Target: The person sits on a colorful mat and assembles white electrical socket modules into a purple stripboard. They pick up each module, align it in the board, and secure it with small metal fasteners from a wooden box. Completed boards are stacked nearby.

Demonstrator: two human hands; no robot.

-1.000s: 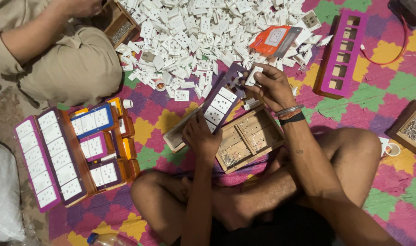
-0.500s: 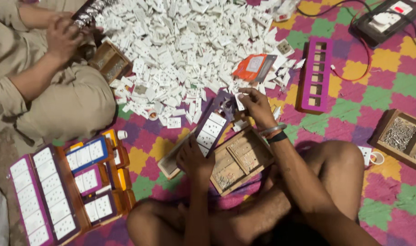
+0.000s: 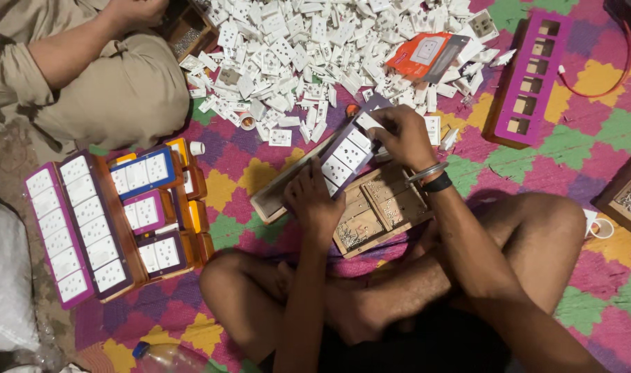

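Across your lap, your left hand [image 3: 314, 204] grips the purple switch-board frame's [image 3: 346, 153] lower end, steadying it while your right hand [image 3: 402, 135] pinches its top socket.

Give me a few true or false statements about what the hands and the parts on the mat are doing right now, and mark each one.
1. The left hand grips the lower end of a purple switch panel. True.
2. The right hand rests flat on the mat, away from the panel. False: it works at the panel's upper end.
3. A pile of white switch parts lies beyond the panel. True.
4. The empty purple frame is fully fitted with white sockets. False: its openings are bare.
5. A wooden compartment tray lies under the hands. True.
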